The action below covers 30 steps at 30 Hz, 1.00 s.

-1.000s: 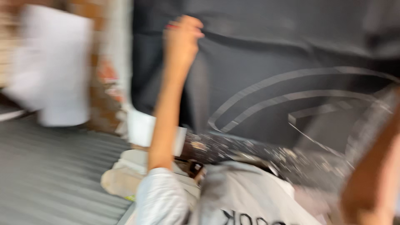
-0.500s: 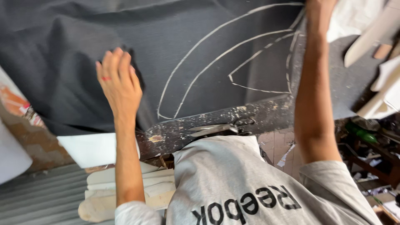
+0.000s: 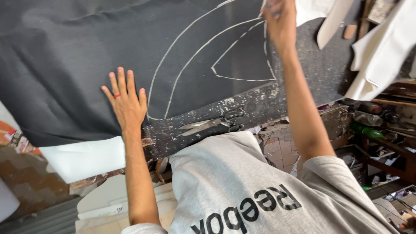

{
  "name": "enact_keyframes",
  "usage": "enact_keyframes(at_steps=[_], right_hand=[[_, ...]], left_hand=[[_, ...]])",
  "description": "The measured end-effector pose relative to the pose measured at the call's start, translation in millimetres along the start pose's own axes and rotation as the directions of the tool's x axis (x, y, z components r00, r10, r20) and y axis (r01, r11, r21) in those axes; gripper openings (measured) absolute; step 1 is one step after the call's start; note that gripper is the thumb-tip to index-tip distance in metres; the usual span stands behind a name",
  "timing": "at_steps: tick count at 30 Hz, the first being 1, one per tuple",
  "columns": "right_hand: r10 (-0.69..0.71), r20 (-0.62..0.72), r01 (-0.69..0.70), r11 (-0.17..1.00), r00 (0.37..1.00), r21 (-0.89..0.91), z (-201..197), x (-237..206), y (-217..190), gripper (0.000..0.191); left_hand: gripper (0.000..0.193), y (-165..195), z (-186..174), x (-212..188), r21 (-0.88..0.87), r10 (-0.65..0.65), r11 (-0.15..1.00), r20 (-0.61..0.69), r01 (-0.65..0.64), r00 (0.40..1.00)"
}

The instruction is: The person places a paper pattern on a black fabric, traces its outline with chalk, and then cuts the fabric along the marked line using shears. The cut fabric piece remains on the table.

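A large black fabric (image 3: 78,56) lies spread over a paint-spattered dark table (image 3: 260,108), with curved white chalk lines (image 3: 190,56) drawn on it. My left hand (image 3: 125,102), with a red ring on one finger, presses flat on the fabric near its front edge, fingers spread. My right hand (image 3: 279,19) reaches to the far end of the chalk lines. Its fingers are curled and blurred, and I cannot tell whether they hold anything. A pair of metal scissors (image 3: 212,122) lies on the bare table edge between my arms.
White pattern pieces (image 3: 377,52) lie at the far right of the table, and a white sheet (image 3: 82,158) hangs under the fabric at the left. Cluttered shelves with bottles (image 3: 368,130) stand to the right. Brick floor shows below.
The view has swung and steadied. My left hand came down and now lies flat on the fabric. My right arm has come into view, reaching to the top of the chalk lines.
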State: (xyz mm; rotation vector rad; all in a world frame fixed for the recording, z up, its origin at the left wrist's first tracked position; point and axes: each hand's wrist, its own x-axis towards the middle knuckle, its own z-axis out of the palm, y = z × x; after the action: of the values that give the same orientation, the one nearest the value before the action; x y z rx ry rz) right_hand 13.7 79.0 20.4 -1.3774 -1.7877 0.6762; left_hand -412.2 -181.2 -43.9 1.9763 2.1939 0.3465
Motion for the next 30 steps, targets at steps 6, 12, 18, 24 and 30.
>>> enact_keyframes(at_steps=[6, 12, 18, 24, 30], right_hand=[[-0.155, 0.283, 0.242, 0.922, 0.946, -0.302, -26, -137, -28, 0.044], [-0.054, 0.459, 0.279, 0.855, 0.887, -0.437, -19, -194, -38, 0.066], [-0.025, 0.457, 0.247, 0.867, 0.889, -0.434, -4, -223, -20, 0.066], [0.003, 0.455, 0.230, 0.859, 0.891, -0.457, 4, -232, -23, 0.065], [0.009, 0.433, 0.225, 0.845, 0.901, -0.485, 8, -235, -37, 0.064]], left_hand=[[0.058, 10, -8, -4, -0.024, 0.014, 1.000, -0.026, -0.015, 1.000], [0.053, 29, -13, -20, -0.003, 0.002, 1.000, -0.028, -0.002, 1.000], [0.053, 20, -12, -81, -0.042, -0.070, 0.997, -0.083, 0.067, 0.994], [0.054, 10, 1, -90, -0.014, -0.072, 0.997, -0.090, 0.071, 0.993], [0.055, -3, -7, -102, -0.038, -0.065, 0.997, -0.065, 0.062, 0.996]])
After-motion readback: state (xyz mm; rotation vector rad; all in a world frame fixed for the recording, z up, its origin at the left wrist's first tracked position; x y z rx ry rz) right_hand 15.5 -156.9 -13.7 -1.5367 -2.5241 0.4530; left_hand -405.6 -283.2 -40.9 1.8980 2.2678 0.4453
